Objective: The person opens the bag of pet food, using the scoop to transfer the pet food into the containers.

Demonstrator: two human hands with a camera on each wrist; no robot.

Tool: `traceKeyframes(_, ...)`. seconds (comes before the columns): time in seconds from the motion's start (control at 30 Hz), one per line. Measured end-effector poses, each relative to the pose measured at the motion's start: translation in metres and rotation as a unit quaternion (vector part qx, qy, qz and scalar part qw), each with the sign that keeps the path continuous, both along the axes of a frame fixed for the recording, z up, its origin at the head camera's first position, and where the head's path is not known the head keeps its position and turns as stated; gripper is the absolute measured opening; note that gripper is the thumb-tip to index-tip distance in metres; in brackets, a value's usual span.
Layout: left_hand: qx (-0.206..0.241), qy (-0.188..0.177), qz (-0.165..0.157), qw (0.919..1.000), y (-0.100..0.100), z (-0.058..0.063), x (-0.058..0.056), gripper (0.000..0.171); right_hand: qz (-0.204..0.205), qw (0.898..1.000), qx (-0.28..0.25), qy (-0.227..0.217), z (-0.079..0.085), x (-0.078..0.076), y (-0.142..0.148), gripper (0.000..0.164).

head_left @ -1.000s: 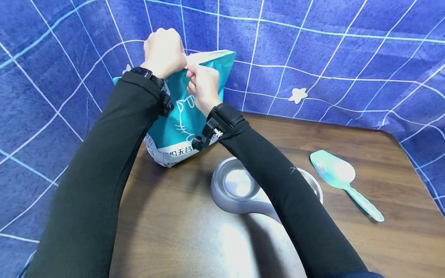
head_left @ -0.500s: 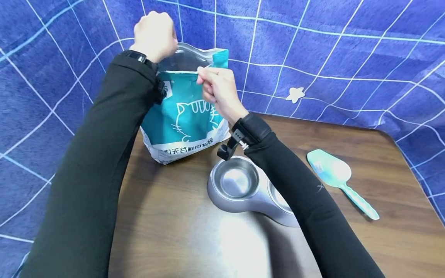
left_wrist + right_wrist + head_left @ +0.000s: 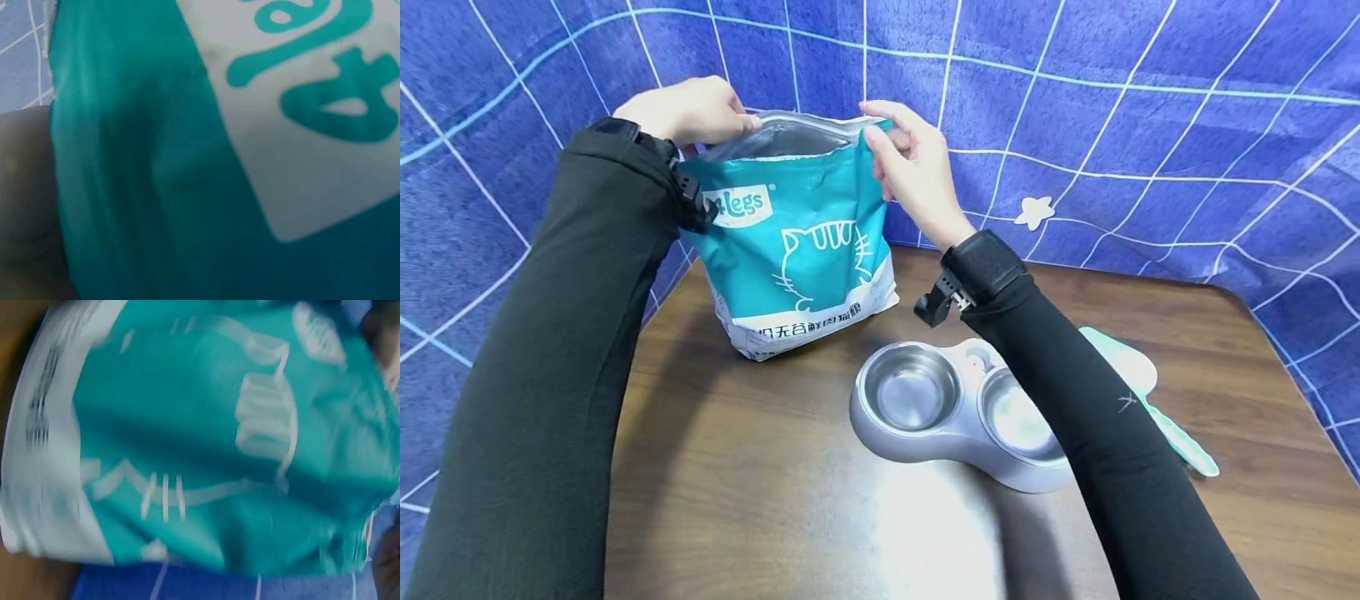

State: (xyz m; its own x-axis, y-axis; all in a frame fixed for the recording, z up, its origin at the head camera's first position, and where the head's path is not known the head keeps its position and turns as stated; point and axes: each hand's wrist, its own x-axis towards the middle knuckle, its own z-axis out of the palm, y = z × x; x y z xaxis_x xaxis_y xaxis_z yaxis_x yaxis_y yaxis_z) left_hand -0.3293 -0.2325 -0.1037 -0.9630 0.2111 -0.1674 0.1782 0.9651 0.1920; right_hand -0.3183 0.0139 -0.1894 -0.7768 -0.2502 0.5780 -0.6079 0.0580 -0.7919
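A teal-and-white cat food bag (image 3: 805, 242) with a white cat outline stands upright on the table in the head view. Its mouth gapes, showing the silver lining (image 3: 790, 137). At the bag's top left edge my left hand (image 3: 688, 108) grips the rim, its fingers partly hidden. My right hand (image 3: 917, 162) pinches the top right corner between thumb and fingers. The left wrist view is filled by the bag's front (image 3: 156, 156), a finger beside its edge. In the right wrist view the bag (image 3: 206, 437) looks blurred.
A grey double pet bowl (image 3: 917, 446) with two metal dishes sits in front of the bag, partly under my right forearm. Behind that forearm lies a mint-green scoop (image 3: 1180, 442). Blue grid-patterned cloth (image 3: 1112, 125) hangs behind the wooden table (image 3: 760, 467).
The bag's mouth has gone from closed to spread apart. My hands have moved away from each other to its two top corners. My right forearm now covers part of the scoop.
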Motion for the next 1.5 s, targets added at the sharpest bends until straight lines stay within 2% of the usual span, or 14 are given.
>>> traceKeyframes(0.1, 0.003, -0.03, -0.007, 0.9995, 0.0, -0.001, 0.001, 0.048, 0.004, 0.992, 0.123, 0.008, 0.002, -0.009, 0.003, 0.036)
traceKeyframes(0.17, 0.002, -0.046, -0.017, 0.9988, 0.001, -0.001, 0.002, 0.043, 0.005, 0.98, 0.197, 0.01, 0.005, -0.013, 0.003, 0.037)
traceKeyframes(0.27, -0.014, -0.048, -0.038, 0.998, 0.001, 0.0, 0.002, 0.04, 0.002, 0.961, 0.277, 0.021, 0.011, -0.017, 0.005, 0.033)
traceKeyframes(0.33, -0.023, -0.035, -0.048, 0.998, -0.001, 0.0, 0.003, 0.04, -0.004, 0.951, 0.309, 0.027, 0.015, -0.019, 0.006, 0.028)
traceKeyframes(0.43, -0.041, 0.012, -0.063, 0.9971, -0.005, -0.003, 0.005, 0.04, -0.009, 0.937, 0.347, 0.043, 0.02, -0.02, 0.009, 0.022)
traceKeyframes(0.57, -0.035, 0.064, -0.064, 0.9953, -0.008, -0.008, 0.004, 0.04, -0.017, 0.925, 0.376, 0.057, 0.021, -0.02, 0.015, 0.019)
traceKeyframes(0.67, -0.029, 0.084, -0.053, 0.9947, -0.008, -0.012, 0.001, 0.038, -0.023, 0.92, 0.386, 0.062, 0.019, -0.02, 0.022, 0.019)
traceKeyframes(0.87, -0.033, 0.122, -0.026, 0.9916, -0.013, -0.015, -0.006, 0.035, -0.019, 0.921, 0.384, 0.061, 0.015, -0.015, 0.032, 0.019)
traceKeyframes(1.0, -0.023, 0.136, -0.022, 0.9902, -0.012, -0.017, -0.007, 0.036, -0.012, 0.927, 0.37, 0.056, 0.014, -0.012, 0.037, 0.02)
traceKeyframes(1.1, -0.019, 0.142, -0.022, 0.9894, -0.011, -0.018, -0.005, 0.037, -0.02, 0.939, 0.338, 0.056, 0.013, -0.011, 0.035, 0.022)
traceKeyframes(1.27, -0.009, 0.146, -0.018, 0.9891, -0.01, -0.019, -0.002, 0.036, -0.034, 0.969, 0.242, 0.017, 0.012, -0.011, 0.028, 0.023)
traceKeyframes(1.37, -0.005, 0.143, -0.018, 0.9896, -0.01, -0.02, -0.002, 0.035, -0.032, 0.98, 0.196, -0.001, 0.011, -0.01, 0.023, 0.023)
traceKeyframes(1.43, -0.003, 0.141, -0.017, 0.9899, -0.009, -0.02, -0.001, 0.035, -0.037, 0.983, 0.179, 0.022, 0.01, -0.009, 0.021, 0.024)
traceKeyframes(1.5, -0.002, 0.137, -0.019, 0.9904, -0.01, -0.02, -0.001, 0.035, -0.043, 0.982, 0.168, 0.075, 0.008, -0.008, 0.019, 0.025)
